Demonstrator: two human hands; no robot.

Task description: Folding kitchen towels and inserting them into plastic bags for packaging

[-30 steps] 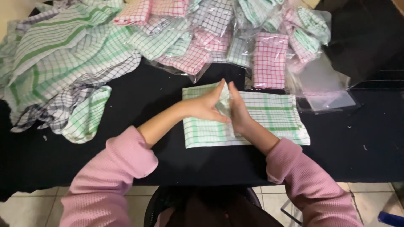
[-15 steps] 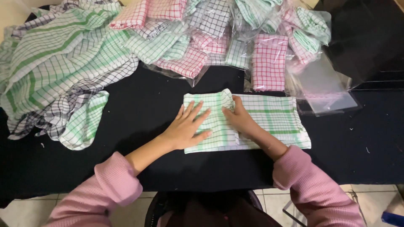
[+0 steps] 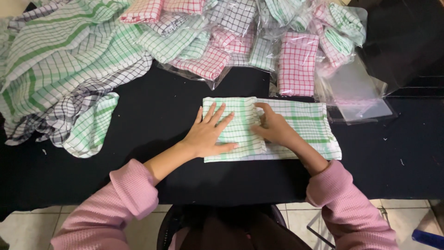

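— Cloth (image 3: pixel 296 125), green-checked on white, lies folded on the black tabletop (image 3: pixel 152 115), close to the near edge and a little right of the middle. Do you see both hands on it?

— Yes. The left hand (image 3: pixel 210 134) lies flat on the folded-over left part, fingers spread wide, palm down, gripping nothing.

— And the right hand (image 3: pixel 273 127)?

— It sits just beside the left one, at the edge of the fold. Its fingers are curled narrow and seem to pinch the edge of the cloth, though the tips are partly hidden.

— What is around them?

— Along the far edge lies a heap of bagged cloths (image 3: pixel 240 37), red, green and dark checks in clear plastic. One red-checked packet (image 3: pixel 296 62) stands nearest, just beyond the cloth. An empty clear bag (image 3: pixel 356 92) lies near the cloth's far right corner.

— And on the left?

— A loose pile of unfolded checked cloths (image 3: pixel 60 69) covers the far left corner, well apart from the hands. Pink sleeves (image 3: pixel 125 199) cover both arms down to the wrists.
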